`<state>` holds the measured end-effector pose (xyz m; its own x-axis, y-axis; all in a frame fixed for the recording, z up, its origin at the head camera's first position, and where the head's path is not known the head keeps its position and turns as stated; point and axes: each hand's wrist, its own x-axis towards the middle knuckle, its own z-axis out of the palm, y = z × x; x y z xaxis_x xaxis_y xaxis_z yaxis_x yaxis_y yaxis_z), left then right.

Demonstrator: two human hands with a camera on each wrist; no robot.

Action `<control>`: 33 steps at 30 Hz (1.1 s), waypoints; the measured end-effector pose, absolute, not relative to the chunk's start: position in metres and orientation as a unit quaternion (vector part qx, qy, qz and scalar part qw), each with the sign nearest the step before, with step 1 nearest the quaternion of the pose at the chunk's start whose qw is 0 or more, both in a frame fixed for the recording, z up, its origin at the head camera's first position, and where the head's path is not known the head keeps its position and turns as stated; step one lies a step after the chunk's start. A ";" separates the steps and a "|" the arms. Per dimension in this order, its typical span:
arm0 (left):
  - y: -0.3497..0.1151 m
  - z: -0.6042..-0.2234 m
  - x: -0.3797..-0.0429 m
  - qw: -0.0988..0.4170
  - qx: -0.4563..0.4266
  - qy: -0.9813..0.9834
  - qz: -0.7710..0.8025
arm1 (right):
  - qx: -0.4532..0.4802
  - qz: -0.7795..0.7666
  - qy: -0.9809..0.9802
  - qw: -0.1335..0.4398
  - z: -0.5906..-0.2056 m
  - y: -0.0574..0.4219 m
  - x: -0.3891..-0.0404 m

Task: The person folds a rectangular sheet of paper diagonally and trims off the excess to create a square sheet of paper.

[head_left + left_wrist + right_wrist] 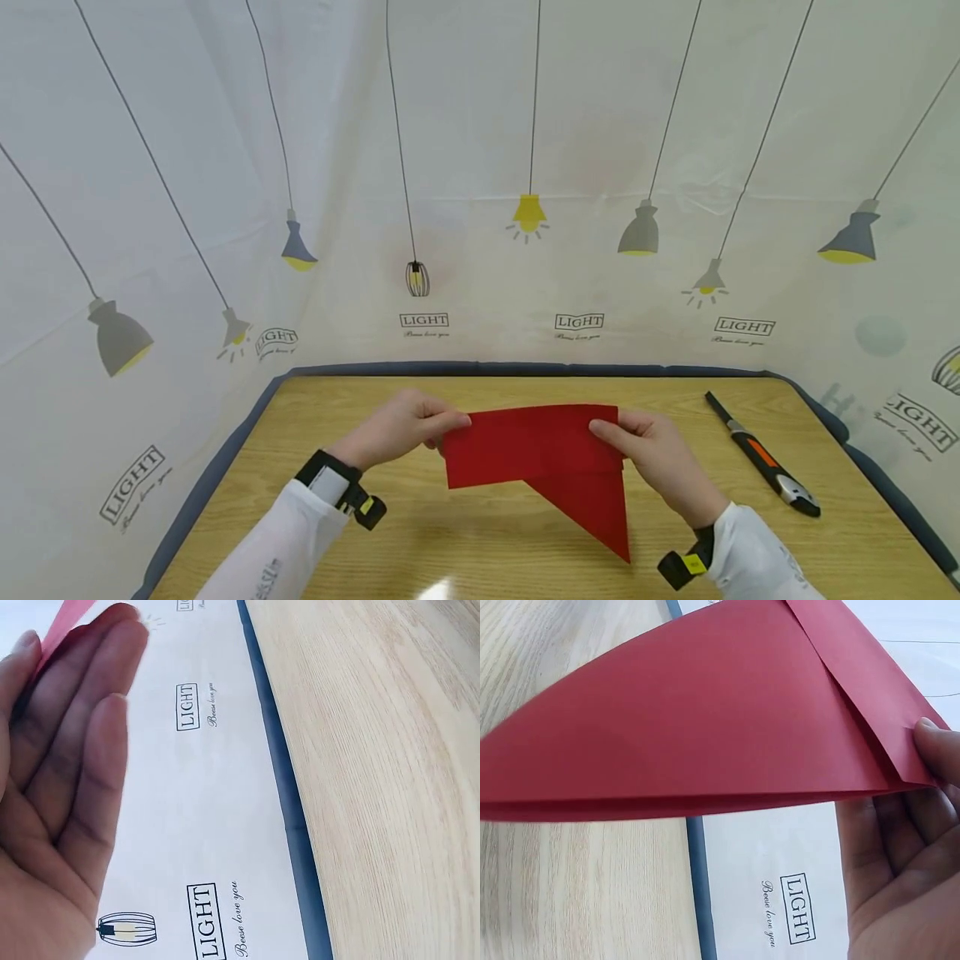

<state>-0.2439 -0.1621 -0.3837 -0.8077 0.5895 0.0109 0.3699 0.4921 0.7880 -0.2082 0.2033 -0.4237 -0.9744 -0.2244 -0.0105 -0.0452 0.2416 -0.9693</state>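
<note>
A folded sheet of red paper is held up above the table between both hands. My left hand pinches its upper left corner between thumb and fingers. At the upper right corner my right hand grips it, thumb in front. A straight band runs along the top, and a triangular flap hangs below on the right side, its point downward. In the right wrist view the paper shows layers parted slightly along one edge, with the right thumb pressing the band. Only a sliver of the paper appears in the left wrist view.
A utility knife with black, orange and grey handle lies on the wooden table at the right. A dark blue edge strip borders the table. Behind it hangs a white sheet printed with lamps.
</note>
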 end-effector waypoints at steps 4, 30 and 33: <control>-0.163 -0.384 -0.243 0.104 0.279 0.864 0.405 | -0.084 -0.614 0.781 0.074 -0.423 0.204 -0.207; -0.106 -0.376 -0.232 0.005 0.367 0.903 0.224 | -0.123 -0.588 0.795 0.087 -0.427 0.167 -0.206; -0.099 -0.376 -0.231 0.005 0.373 0.895 0.243 | -0.137 -0.601 0.782 0.087 -0.427 0.162 -0.206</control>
